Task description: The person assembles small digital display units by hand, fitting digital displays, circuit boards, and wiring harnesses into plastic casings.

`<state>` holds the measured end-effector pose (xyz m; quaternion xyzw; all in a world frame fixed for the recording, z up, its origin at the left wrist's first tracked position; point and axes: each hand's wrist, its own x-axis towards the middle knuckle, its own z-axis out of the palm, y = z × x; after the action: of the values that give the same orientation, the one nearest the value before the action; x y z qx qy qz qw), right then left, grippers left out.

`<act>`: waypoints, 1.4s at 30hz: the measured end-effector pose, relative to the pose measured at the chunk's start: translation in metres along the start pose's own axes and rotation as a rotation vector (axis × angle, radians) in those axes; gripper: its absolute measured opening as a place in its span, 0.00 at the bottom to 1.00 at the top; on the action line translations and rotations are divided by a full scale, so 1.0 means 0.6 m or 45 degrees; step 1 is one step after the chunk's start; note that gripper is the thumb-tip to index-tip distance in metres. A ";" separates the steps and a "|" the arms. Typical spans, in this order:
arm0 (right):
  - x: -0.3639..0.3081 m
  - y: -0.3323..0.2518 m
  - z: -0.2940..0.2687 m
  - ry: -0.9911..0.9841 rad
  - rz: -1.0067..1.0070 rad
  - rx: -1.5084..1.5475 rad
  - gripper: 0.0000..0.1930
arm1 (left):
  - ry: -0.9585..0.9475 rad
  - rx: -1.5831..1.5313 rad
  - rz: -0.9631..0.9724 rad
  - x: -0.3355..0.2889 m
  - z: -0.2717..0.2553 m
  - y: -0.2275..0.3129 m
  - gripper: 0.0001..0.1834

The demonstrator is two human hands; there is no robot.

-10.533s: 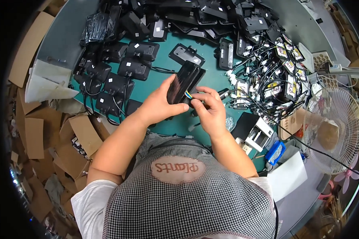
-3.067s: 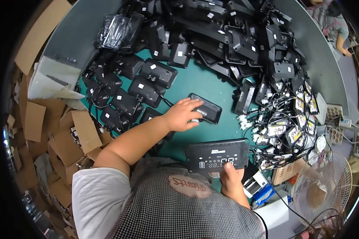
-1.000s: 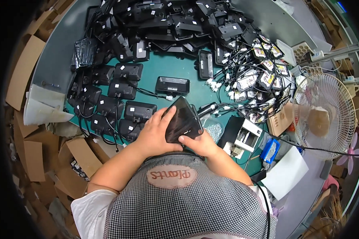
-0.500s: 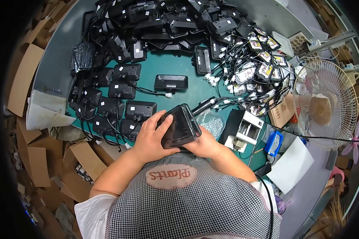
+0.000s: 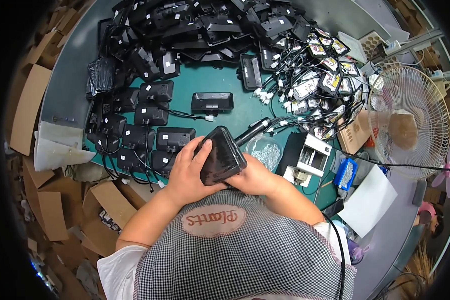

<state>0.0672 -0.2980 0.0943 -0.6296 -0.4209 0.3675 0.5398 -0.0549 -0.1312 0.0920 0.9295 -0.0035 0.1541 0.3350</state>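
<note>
A black rectangular plastic casing with a glossy, filmy-looking face [image 5: 222, 156] is held tilted in front of my apron. My left hand [image 5: 186, 172] grips its left side, thumb and fingers wrapped over the edge. Around the lower right corner, my right hand [image 5: 256, 176] closes on the same casing; some of its fingers are hidden underneath. Just beyond the casing, a black cylindrical tool [image 5: 253, 131] lies slanted on the green mat. An open black housing [image 5: 212, 102] with a white-plugged cable beside it rests farther away.
Black housings [image 5: 185, 30] are heaped at the back, with cabled ones [image 5: 176, 138] in rows at left. Wired modules [image 5: 305, 90] pile up at right. A clear bowl of screws [image 5: 266, 152], a white-and-black box machine [image 5: 310, 159], a blue tray [image 5: 345, 174] and a fan [image 5: 410, 122] stand nearby.
The casing has turned in my hands, so its right rim no longer shows as a separate edge. My right hand has shifted slightly lower around the corner. The view has moved slightly.
</note>
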 end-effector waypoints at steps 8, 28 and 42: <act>-0.003 -0.019 -0.028 -0.134 0.056 0.124 0.18 | -0.182 0.013 -0.027 0.006 -0.003 -0.003 0.62; 0.003 0.052 -0.021 0.717 0.124 0.616 0.13 | 0.215 -0.319 -0.189 0.006 -0.052 -0.050 0.17; 0.006 0.098 0.018 0.764 0.349 0.168 0.07 | 0.251 -0.240 -0.647 -0.028 0.026 -0.097 0.11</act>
<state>0.0666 -0.2945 0.0347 -0.7241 -0.1297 0.2616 0.6248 -0.0603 -0.0975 0.0397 0.8458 0.2479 0.1540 0.4466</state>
